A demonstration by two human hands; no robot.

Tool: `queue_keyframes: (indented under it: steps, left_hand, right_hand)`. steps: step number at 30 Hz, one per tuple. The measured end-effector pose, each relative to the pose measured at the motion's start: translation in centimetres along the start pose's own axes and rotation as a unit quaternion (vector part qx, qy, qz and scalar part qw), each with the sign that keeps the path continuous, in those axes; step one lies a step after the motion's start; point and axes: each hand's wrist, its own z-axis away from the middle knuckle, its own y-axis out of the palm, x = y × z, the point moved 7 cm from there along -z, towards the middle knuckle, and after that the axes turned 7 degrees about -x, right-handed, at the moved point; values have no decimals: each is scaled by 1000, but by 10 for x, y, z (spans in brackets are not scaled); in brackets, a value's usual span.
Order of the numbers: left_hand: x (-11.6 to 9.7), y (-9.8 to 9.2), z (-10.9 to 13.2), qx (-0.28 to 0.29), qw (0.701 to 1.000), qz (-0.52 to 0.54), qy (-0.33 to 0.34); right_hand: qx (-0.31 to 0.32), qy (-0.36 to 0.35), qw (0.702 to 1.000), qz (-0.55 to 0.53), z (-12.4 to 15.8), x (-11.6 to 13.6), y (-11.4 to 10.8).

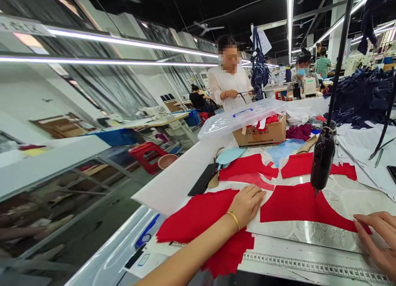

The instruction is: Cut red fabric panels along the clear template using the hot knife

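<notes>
Fingers (252, 197) of the left hand (246, 205) lie spread, pressing a red fabric panel (198, 216) whose long axis slants up rightward on the desk (297, 236); fingertips (360, 225) of the right hand (375, 240) curl just beside the pointed right end of a second red panel (297, 205).

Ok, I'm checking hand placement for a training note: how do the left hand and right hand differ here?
The left hand wears a gold bangle; the right hand shows none. The left lies flat on a red fabric piece mid-view; the right sits at the view's edge, fingertips at another red piece. Both are bare and on red fabric.
</notes>
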Motion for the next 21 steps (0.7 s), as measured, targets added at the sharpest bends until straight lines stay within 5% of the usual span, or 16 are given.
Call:
queue_keyframes:
  steps: [5, 9, 12, 15, 21]
  left_hand:
    - [21, 25, -31, 23, 998, -29, -44]
    - [20, 27, -45, 4, 994, -39, -104]
    - [8, 17, -50, -21, 991, -37, -130]
    - [-11, 7, -53, -44, 991, -34, -118]
    - [-43, -5, -54, -85, 994, -20, -64]
  right_hand:
    - [23, 17, 997, -68, 10, -1, 8]
    - [141, 192, 965, -108, 17, 0, 42]
    - [238, 310, 906, -164, 21, 13, 81]
    - [317, 313, 868, -218, 12, 31, 117]
    - [311, 341, 858, -226, -17, 33, 144]
